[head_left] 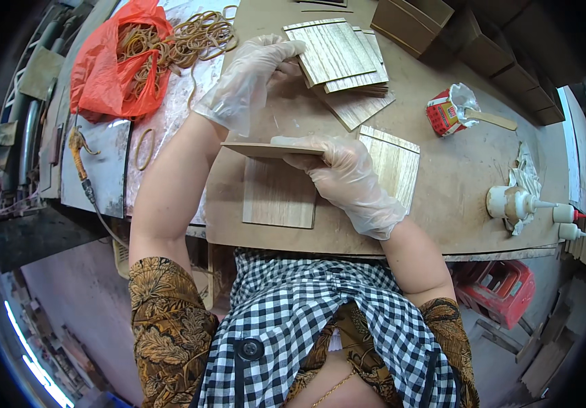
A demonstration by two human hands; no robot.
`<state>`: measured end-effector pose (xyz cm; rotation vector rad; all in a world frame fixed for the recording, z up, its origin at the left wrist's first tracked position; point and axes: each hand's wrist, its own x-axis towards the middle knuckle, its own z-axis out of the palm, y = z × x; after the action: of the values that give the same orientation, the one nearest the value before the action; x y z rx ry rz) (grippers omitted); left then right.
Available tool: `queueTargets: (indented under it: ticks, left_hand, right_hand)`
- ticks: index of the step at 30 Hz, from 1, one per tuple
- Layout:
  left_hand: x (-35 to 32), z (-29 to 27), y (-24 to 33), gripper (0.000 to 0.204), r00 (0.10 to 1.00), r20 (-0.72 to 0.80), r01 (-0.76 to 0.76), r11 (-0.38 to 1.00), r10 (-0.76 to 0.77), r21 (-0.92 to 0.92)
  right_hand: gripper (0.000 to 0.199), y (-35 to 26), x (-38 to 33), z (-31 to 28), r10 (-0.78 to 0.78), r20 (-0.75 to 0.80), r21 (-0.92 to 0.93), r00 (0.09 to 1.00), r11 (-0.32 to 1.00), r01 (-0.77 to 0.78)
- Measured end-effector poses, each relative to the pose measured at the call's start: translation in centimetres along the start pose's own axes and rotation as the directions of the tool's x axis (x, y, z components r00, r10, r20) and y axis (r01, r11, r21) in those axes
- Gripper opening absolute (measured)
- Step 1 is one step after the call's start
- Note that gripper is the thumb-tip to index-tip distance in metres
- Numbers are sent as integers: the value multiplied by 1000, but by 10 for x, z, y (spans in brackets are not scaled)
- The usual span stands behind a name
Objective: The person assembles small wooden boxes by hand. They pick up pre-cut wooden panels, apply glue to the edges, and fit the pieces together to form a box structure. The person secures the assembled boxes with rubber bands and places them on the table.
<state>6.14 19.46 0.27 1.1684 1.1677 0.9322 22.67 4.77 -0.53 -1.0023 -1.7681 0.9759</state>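
Observation:
Both hands wear thin clear gloves. My left hand (255, 76) reaches to the far middle of the table, its fingers closed at the left edge of the top panel (330, 49) of a stack of pale wood-grain panels. More panels (357, 107) lie fanned out under that one. My right hand (354, 178) grips a thin wooden panel (269, 150), raised and seen almost edge-on. Below it, a browner wood-grain panel (279, 197) lies flat on the table. Another pale panel (395, 160), grooved near one edge, lies partly behind my right hand.
A red glue tub (442, 114) with a wooden stick stands to the right, with white squeeze bottles (510, 202) nearer the edge. An orange plastic bag (106, 81) of rubber bands sits at the left. Brown boxes (412, 24) line the back. A red stool (500, 292) stands below.

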Motion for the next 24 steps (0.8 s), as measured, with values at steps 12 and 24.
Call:
queueTargets:
  ticks: [12, 24]
  left_hand:
    - [9, 3, -3, 10, 999, 23, 40, 985, -37, -166]
    - [4, -4, -10, 11, 991, 131, -3, 967, 38, -256]
  right_hand:
    - [22, 1, 0, 0, 10, -8, -5, 1000, 1000, -10]
    - [23, 0, 0, 0, 16, -2, 13, 1000, 1000, -16]
